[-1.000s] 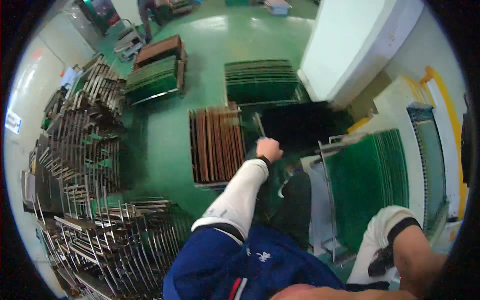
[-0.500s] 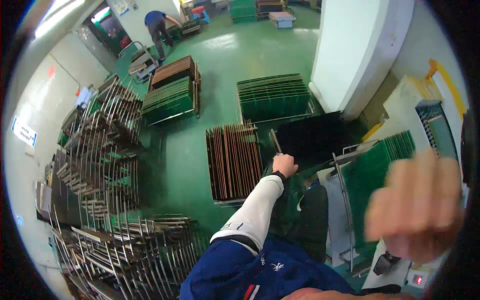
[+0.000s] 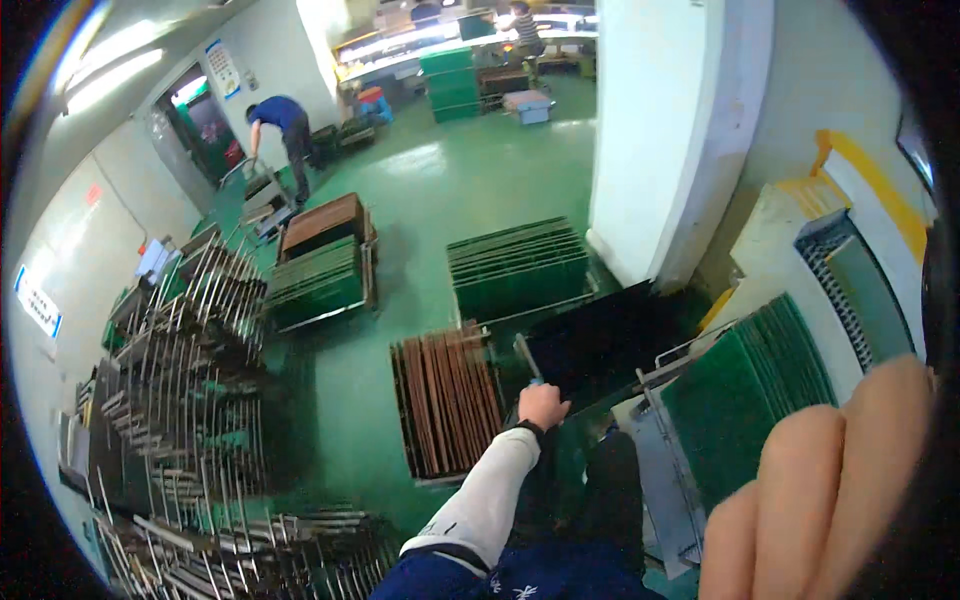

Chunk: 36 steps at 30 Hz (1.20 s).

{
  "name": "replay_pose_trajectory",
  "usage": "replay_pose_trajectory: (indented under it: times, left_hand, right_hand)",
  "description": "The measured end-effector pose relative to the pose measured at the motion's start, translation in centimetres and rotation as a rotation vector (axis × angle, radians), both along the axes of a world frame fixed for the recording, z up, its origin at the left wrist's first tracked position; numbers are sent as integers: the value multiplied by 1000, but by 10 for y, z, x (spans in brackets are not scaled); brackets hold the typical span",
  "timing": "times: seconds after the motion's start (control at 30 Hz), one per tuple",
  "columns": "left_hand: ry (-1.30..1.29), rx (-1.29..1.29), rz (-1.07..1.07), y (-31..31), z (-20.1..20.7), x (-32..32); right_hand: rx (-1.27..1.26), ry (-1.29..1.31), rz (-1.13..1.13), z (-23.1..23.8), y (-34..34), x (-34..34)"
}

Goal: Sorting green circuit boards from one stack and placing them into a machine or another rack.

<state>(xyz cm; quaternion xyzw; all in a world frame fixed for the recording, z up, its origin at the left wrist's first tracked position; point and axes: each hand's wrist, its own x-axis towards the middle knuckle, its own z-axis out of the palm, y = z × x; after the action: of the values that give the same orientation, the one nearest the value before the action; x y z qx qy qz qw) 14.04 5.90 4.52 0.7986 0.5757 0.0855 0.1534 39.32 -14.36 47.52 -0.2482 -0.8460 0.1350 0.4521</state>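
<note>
My left hand (image 3: 543,404), in a white sleeve, is closed round the cart handle (image 3: 536,381), a metal bar with a bluish end. The handle stands at the near left corner of a dark rack or cart (image 3: 590,335), whose details are lost in shadow. My right hand (image 3: 800,490) looms large at the lower right, close to the camera. Its fingers are loosely bent and slightly apart, with nothing visible in them. Beyond it lean upright green boards (image 3: 745,395) in a metal-framed rack. Left of my left hand, a rack holds upright brown boards (image 3: 445,400).
Another rack of green boards (image 3: 520,265) stands ahead, beside a white pillar (image 3: 645,140). Metal racks with upright rods (image 3: 200,400) crowd the left wall. Further off, a person (image 3: 285,125) in dark blue bends over a trolley (image 3: 265,195). A second person (image 3: 525,40) is at a lit bench.
The view has tilted up, showing more of the far room. My right hand has come nearer the camera. My left hand stays on the handle. The person in blue has turned to the trolley.
</note>
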Motion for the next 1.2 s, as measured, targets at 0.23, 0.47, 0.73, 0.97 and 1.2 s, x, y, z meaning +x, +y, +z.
replay_pose_trajectory:
  times: [0.23,0.47,0.73,0.97,1.2]
  left_hand:
    - [43,-29,45,-3,-3,0]
    - [8,4,47,1,-9,-14]
    - [55,-44,65,-3,-6,-2]
    - [34,-103,39,-2,4,3]
    - [50,-48,38,4,9,-2]
  right_hand:
    - [43,49,-6,19,-14,7]
    - [-37,-97,118,12,12,-25]
    - [-181,-347,350,0,7,-66]
    - [-211,-474,467,-2,3,-75]
    - [-263,-571,558,-5,7,-61]
